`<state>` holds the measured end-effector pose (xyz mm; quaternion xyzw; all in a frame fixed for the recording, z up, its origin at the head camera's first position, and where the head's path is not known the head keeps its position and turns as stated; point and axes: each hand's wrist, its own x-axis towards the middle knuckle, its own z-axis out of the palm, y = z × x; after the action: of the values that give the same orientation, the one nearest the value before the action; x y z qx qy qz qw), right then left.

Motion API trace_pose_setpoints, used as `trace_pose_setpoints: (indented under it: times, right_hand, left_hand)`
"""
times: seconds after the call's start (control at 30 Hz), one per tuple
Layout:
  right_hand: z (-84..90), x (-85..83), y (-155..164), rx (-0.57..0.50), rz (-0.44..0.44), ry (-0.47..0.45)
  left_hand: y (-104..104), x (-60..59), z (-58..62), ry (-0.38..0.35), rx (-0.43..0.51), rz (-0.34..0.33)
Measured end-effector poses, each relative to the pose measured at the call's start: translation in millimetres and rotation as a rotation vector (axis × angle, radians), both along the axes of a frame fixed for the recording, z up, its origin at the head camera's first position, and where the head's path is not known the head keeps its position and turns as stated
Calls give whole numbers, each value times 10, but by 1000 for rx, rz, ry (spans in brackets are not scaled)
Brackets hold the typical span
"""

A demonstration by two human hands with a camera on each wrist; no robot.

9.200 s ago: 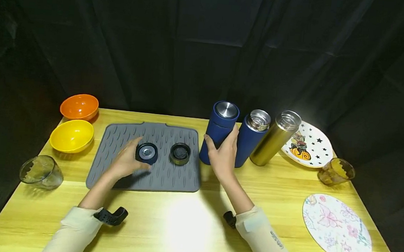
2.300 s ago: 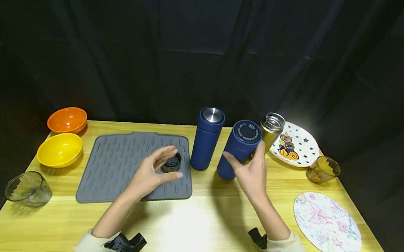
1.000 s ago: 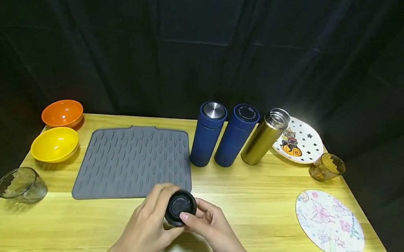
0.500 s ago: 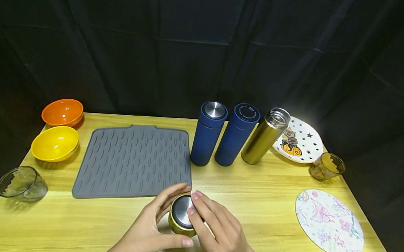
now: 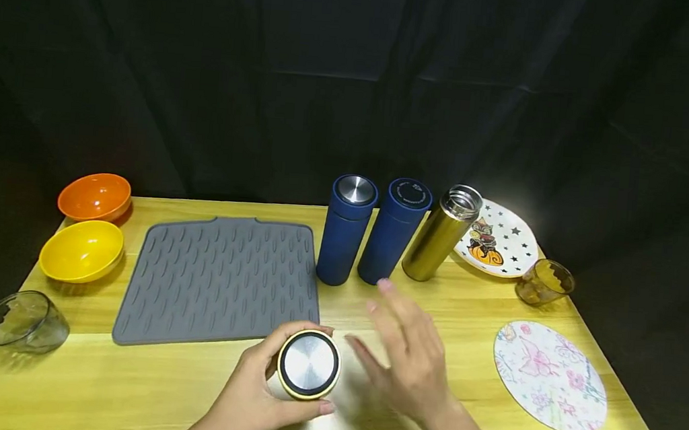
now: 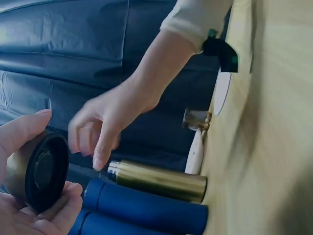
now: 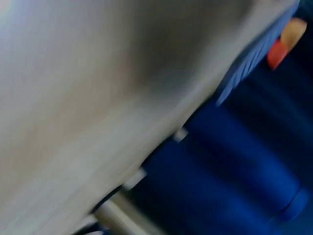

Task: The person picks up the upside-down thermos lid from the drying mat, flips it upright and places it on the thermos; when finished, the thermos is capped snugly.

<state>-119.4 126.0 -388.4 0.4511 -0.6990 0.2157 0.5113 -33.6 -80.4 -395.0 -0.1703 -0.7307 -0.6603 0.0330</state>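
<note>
My left hand grips a gold lid with a steel top, just above the table's front edge. In the left wrist view the lid's black inside shows between my fingers. My right hand is open beside the lid, fingers spread, holding nothing, and it also shows in the left wrist view. Behind it stands an uncapped gold bottle, next to two capped blue bottles. The right wrist view is blurred, with only blue shapes to be seen.
A grey ribbed mat lies left of the bottles. An orange bowl, a yellow bowl and a clear glass stand at the left. A star plate, an amber glass and a floral disc are at the right.
My right hand has let go of the lid and moved right and away from it. The lid, turned steel side up half a second ago, stays in my left hand.
</note>
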Motion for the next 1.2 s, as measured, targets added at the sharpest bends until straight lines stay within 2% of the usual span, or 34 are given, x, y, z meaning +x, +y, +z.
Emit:
trace_pose_setpoints:
  times: [0.13, 0.23, 0.3, 0.37, 0.47, 0.53, 0.6, 0.67, 0.83, 0.93, 1.07, 1.2]
  right_hand:
    - [-8, -442, 281, -381, -209, -549]
    - [-17, -857, 460, -583, -362, -871]
    - [-60, -1135, 546, -618, -430, -1014]
    - [-137, -1359, 616, -621, -454, -1106]
    - [-237, -1499, 692, -635, -441, -1154]
    - [-258, -1434, 711, -655, -441, -1147]
    - [-245, -1277, 703, -656, -435, -1129]
    - [-197, -1031, 646, -627, -423, -1137]
    - [-61, -385, 387, -523, -302, -1230]
    - [-49, -103, 212, -467, -230, -1267]
    - [-93, 140, 23, -406, -149, -1268]
    - [-132, 261, -85, -375, -116, -1225]
  left_hand:
    - [-68, -69, 93, 16, -18, 24]
    - [-104, -121, 161, 21, -36, 38]
    - [-122, -143, 203, 23, -47, 47]
    - [-137, -152, 243, 25, -49, 55]
    - [-169, -138, 294, 12, -47, 64]
    - [-200, -127, 321, 2, -32, 74]
    - [-230, -122, 344, -12, -17, 85]
    - [-249, -130, 367, -6, -5, 97]
    - [-228, -161, 424, -4, -23, 139]
    - [-192, -169, 445, -33, -19, 167]
    - [-135, -194, 463, -56, 19, 194]
    - [-35, -236, 470, -35, 63, 189]
